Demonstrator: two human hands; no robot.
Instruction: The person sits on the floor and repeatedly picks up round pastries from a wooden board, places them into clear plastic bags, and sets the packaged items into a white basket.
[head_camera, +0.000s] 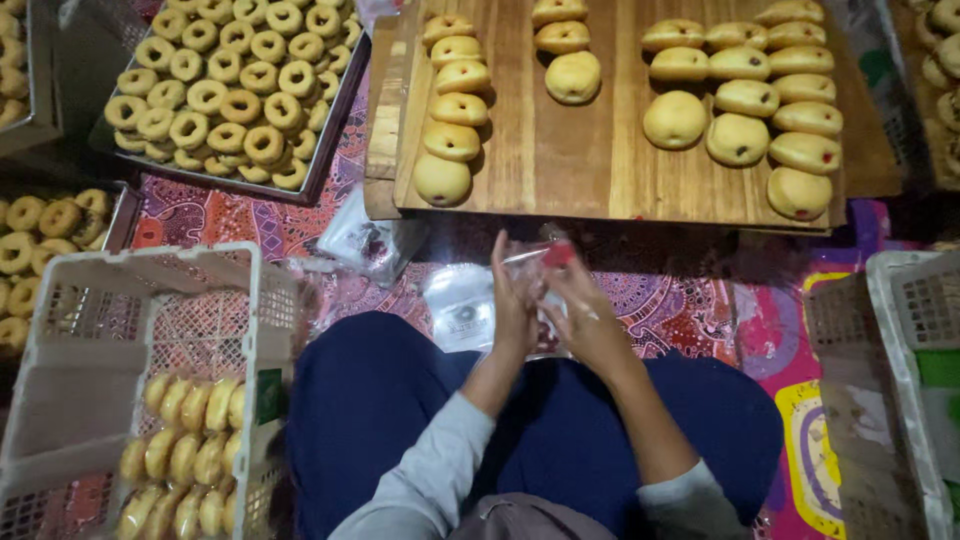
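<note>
My left hand and my right hand meet above my lap, both gripping a clear plastic bag with a red mark at its top. Just beyond them lies a wooden board carrying rows of round filled buns. More clear bags lie on the patterned mat, one bag close to my left hand and another bag further left. My knees in dark blue trousers fill the lower middle.
A metal tray of ring-shaped pastries sits at the upper left, with more trays at the left edge. A white plastic crate at lower left holds bagged pastries. Another crate stands at the right.
</note>
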